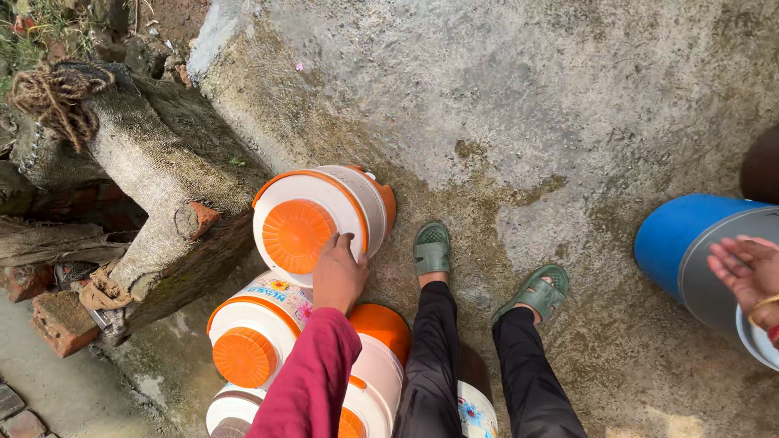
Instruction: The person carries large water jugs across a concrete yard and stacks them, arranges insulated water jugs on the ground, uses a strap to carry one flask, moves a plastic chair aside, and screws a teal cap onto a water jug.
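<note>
Your left hand (338,276) rests flat on the top jug (320,219), fingers extended and relaxed, touching the lower right rim of its white-and-orange lid; it does not grip anything. Your maroon sleeve (312,381) runs down from the wrist and covers part of the jugs below.

The top jug lies at the head of a cluster of white-and-orange jugs. The second jug (251,332) sits just below it and to the left, its orange cap facing you. A third jug (381,349) touches the sleeve on the right, and a fourth (231,414) shows at the bottom edge, cut off by the frame.

On the left, the cluster sits close against a low sack-covered wall (162,186), with a rope knot (57,93) on its upper end and bricks (57,316) at its base. You have no room to move on that side.

Your feet, in green sandals (432,247), stand just to the right of the jugs on bare concrete ground (527,105). The ground is open above the top jug and between your feet and the blue drum (690,239) at the right edge.

Your right hand (746,272) appears to be the one over the drum's grey rim, palm up and fingers loosely open, holding nothing; the frame edge cuts it off, so treat this as probable only.
</note>
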A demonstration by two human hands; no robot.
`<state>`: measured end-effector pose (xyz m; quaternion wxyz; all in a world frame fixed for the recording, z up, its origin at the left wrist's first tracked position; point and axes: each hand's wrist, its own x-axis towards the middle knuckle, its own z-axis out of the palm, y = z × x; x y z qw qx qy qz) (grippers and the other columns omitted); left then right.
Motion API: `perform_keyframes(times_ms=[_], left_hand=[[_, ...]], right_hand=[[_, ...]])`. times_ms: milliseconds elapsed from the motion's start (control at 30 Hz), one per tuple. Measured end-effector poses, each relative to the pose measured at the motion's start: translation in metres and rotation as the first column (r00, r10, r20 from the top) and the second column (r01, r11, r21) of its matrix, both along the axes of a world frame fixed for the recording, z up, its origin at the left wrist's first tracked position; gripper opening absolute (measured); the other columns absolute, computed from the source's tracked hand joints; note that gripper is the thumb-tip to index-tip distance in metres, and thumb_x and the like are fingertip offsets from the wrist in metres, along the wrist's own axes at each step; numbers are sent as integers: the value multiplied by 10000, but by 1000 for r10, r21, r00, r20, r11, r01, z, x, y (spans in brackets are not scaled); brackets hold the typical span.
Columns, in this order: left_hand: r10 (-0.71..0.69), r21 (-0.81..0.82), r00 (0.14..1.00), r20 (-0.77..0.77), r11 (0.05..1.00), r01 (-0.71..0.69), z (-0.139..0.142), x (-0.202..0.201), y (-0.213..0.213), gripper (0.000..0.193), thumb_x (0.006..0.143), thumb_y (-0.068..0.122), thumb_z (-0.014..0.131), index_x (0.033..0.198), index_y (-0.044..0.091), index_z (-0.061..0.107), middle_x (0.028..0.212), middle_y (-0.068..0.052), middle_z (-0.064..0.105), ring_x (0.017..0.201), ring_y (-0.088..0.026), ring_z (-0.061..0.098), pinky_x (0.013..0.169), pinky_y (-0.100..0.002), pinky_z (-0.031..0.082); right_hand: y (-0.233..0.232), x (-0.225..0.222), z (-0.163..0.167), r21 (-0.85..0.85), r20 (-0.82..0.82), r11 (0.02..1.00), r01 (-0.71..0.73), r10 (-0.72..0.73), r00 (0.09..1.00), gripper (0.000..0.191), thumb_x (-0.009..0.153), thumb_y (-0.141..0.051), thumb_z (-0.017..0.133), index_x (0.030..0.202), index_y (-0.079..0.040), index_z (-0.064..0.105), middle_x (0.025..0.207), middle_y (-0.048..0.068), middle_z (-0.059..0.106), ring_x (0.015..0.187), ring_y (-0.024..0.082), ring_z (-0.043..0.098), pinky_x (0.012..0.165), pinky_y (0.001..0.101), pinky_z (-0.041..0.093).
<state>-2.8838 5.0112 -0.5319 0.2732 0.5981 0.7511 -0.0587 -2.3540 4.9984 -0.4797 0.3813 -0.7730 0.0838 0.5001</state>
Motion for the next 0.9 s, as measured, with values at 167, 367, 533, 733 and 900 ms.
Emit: perform_keyframes(times_ms=[167,367,533,733,900], left_hand=[[-324,129,915,-239,923,361,-31,-41,51,413,917,125,723,1315,83,620,1494,-186,576,1373,-342,551,1055,-479,492],[-498,-112,839,-218,867,485,-61,-58,135,1115,400,193,942,1435,92,540,1500,-157,512,1377,-395,463,1011,-652,408],[-614,-430,763,-202,755,494,-67,-62,153,509,799,236,784,1273,165,613,1311,-34,631,1290,-268,544,1087,-596,392],[-611,-305,759,-225,784,540,-53,-100,135,283,952,178,535,1205,216,657,1132,-34,711,1180,-253,611,979,-590,429],[-709,-409,691,-140,677,612,-17,-129,135,190,973,243,564,999,160,733,1092,-59,726,1177,-264,623,1021,-482,474]], right_hand=[[40,-147,-32,80,-244,961,-264,276,930,362,989,-50,601,1335,3,512,1197,160,673,1123,281,679,999,426,545],[38,-298,-70,136,-353,783,-607,611,709,451,875,-97,712,1305,-36,590,1081,75,738,954,160,711,787,312,550],[14,-335,-89,175,-224,653,-737,756,616,404,893,-144,730,1266,-25,629,1045,61,764,863,107,666,742,260,532],[-31,-322,-94,67,-98,618,-783,785,611,379,872,-178,741,1210,-29,654,1017,84,781,879,124,737,798,275,575],[-50,-320,-90,26,-103,638,-770,767,633,378,872,-206,747,1201,-48,648,1022,73,774,880,145,757,800,292,586]])
